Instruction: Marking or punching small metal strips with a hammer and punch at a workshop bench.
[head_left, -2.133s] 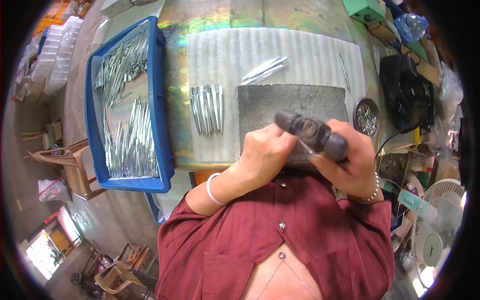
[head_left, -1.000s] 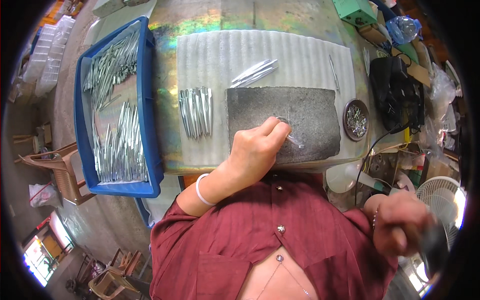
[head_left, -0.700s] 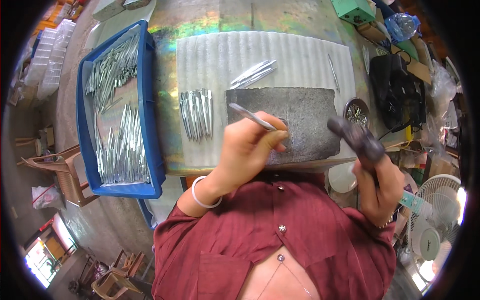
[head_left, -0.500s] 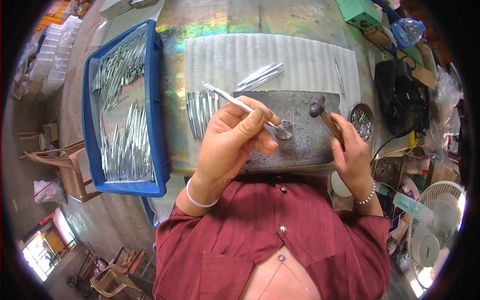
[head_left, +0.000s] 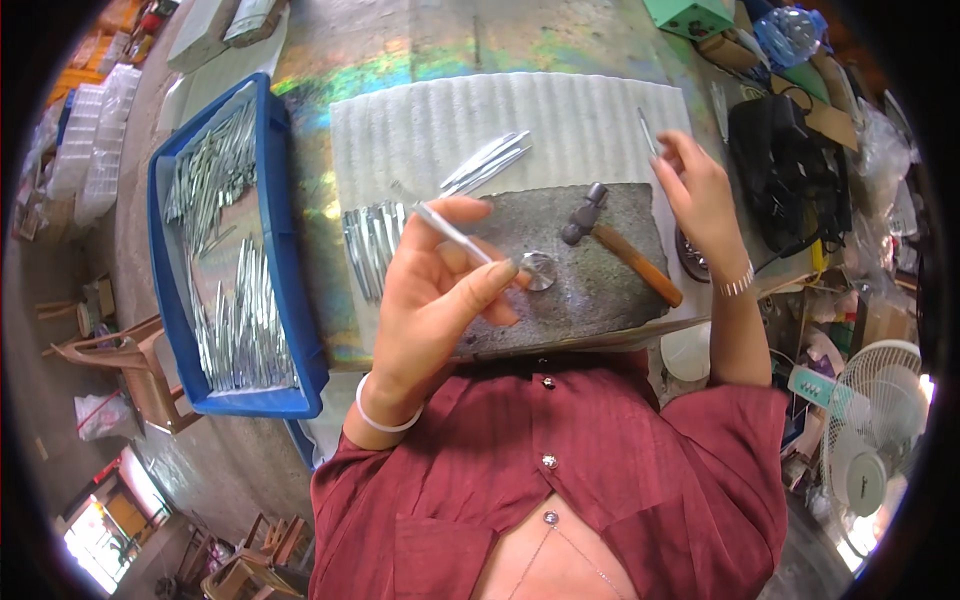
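A slim silvery metal piece (head_left: 455, 232) slants up from my left hand (head_left: 430, 285), pinched between thumb and fingers. Just right of those fingertips, a small round metal disc (head_left: 538, 270) sits on a dark grey slab (head_left: 590, 300). A hammer (head_left: 635, 262) with a wooden handle lies on the slab, its dark head toward the far side. My right hand (head_left: 697, 195) is beyond the slab's right edge, its fingers closing on the near end of a thin metal rod (head_left: 646, 128); the fingers cover that end.
White foam sheet (head_left: 590, 110) lies under the slab, bearing a loose bunch of metal strips (head_left: 485, 163) and a neat row of strips (head_left: 372, 245). A blue tray (head_left: 308, 340) full of strips stands left. A bowl (head_left: 690, 258) is partly behind my right wrist; a black bag (head_left: 770, 160) lies beyond.
My right hand has let go of the hammer, now lying on the slab, and moved away to the thin rod. My left hand still holds the metal piece. The view has shifted slightly.
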